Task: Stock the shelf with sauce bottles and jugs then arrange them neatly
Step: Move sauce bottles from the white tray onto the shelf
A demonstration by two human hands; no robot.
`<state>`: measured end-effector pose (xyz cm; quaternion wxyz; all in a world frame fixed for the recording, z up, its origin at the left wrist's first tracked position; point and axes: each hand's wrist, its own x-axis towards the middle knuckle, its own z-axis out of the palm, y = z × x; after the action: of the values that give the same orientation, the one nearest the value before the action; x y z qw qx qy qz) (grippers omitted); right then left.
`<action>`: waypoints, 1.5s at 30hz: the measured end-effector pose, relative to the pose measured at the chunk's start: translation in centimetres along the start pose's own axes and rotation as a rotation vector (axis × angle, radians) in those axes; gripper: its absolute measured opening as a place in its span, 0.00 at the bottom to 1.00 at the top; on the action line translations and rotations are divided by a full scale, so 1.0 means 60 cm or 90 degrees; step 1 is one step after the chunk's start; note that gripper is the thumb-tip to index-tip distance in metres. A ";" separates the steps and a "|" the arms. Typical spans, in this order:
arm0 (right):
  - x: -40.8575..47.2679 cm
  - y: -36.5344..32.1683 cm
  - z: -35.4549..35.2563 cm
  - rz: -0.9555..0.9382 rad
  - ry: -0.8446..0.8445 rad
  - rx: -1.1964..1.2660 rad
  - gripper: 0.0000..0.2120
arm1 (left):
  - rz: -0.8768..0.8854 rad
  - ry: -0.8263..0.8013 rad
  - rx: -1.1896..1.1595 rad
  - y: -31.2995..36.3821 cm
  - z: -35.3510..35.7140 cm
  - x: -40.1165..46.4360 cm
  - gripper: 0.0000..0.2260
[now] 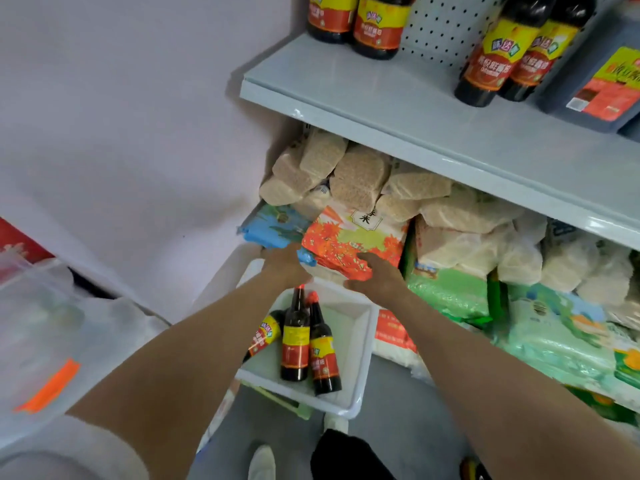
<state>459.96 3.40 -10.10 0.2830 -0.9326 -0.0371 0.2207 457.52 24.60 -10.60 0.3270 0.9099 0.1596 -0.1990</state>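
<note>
Three dark sauce bottles (295, 341) with red and yellow labels lie in a white tray (362, 344) below my forearms. Above the tray, an orange rice bag (349, 242) juts out from the lower shelf. My left hand (284, 266) holds its near left corner, fingers hidden under the bag. My right hand (379, 277) grips its near right edge with the fingers curled on it. On the grey upper shelf (398, 109) stand two sauce bottles (379, 27) at the left, two more bottles (493, 60) at the right, and a dark jug (602, 86) at the far right.
The lower shelf is packed with beige grain packs (356, 174), a blue bag (273, 226) and green rice bags (450, 292). A clear plastic bin with orange tape (48, 386) sits at the left. A pale wall fills the upper left.
</note>
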 end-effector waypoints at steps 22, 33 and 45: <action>0.169 0.234 0.258 0.213 -0.333 0.096 0.34 | -0.348 -0.011 -0.248 -0.124 0.278 0.209 0.31; 0.167 0.245 0.284 0.214 -0.342 0.072 0.31 | -0.304 0.010 -0.184 -0.138 0.306 0.234 0.20; 0.071 0.202 0.276 0.216 -0.268 0.095 0.31 | -0.169 -0.052 -0.394 -0.132 0.263 0.090 0.15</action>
<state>455.93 2.57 -30.67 0.2956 -0.8358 0.0782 0.4561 454.80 20.91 -28.45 0.5648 0.7301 0.3166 -0.2184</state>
